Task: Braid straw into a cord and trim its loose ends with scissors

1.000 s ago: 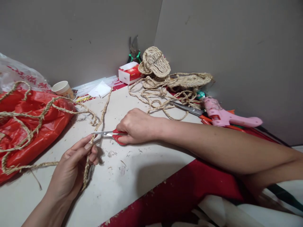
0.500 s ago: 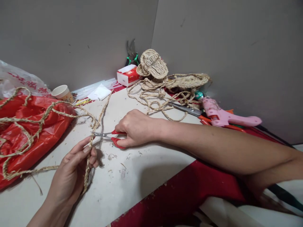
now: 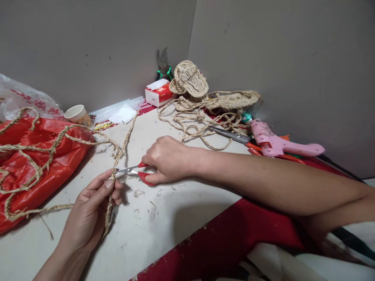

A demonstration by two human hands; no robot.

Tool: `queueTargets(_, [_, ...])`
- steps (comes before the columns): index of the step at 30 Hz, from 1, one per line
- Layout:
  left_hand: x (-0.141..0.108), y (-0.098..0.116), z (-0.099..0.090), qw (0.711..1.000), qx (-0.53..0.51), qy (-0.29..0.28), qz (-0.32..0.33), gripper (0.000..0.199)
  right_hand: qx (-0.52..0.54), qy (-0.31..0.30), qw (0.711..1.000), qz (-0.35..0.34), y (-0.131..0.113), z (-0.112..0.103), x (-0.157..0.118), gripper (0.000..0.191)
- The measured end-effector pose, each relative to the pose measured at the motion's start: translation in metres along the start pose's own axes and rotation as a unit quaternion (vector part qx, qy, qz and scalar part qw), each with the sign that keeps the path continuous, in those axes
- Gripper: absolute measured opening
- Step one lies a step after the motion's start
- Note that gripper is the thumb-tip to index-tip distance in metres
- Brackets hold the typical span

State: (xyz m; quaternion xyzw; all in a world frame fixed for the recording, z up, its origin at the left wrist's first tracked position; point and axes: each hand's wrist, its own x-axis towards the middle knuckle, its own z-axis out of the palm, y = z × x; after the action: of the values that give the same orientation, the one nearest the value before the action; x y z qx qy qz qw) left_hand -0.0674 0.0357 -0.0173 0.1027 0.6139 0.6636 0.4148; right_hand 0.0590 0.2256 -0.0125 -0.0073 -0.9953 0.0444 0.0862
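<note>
Pinched between the thumb and fingers of my left hand [image 3: 95, 197] is a braided straw rope [image 3: 108, 214]. Its lower end hangs below the hand, and the upper part runs up across the table. My right hand [image 3: 166, 159] grips small scissors [image 3: 129, 170] by their red handles. The scissor blades point left and reach the rope just above my left fingertips; the blades look slightly parted, with the tips at the braid. More lengths of the same rope trail left over a red plastic bag [image 3: 63, 175].
Coiled straw rope [image 3: 231, 100] and a woven straw piece [image 3: 190, 80] lie at the back. Beside them are a tissue pack [image 3: 158, 93], pruning shears [image 3: 164, 68], larger scissors [image 3: 231, 134] and a pink glue gun [image 3: 271, 140]. A paper cup [image 3: 77, 114] stands back left.
The scissors have shifted slightly, their blades now angled a little more and opened wider at the rope. My left hand holds the rope in nearly the same place.
</note>
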Motion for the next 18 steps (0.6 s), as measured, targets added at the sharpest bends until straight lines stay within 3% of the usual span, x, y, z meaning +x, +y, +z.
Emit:
queueTargets(5, [0.000, 0.000, 0.001, 1.000, 0.007, -0.001, 0.008, 0.034, -0.032, 0.001, 0.999, -0.006, -0.002, -0.001, 0.000, 0.040])
queueTargets(13, [0.000, -0.001, 0.003, 1.000, 0.005, 0.020, 0.001, 0.029, -0.029, -0.060, 0.998, -0.001, -0.006, -0.010, 0.001, 0.038])
queueTargets(18, [0.002, -0.002, 0.001, 1.000, -0.004, 0.019, 0.003, 0.031, -0.015, -0.066, 0.998, -0.010, -0.002, -0.008, 0.002, 0.032])
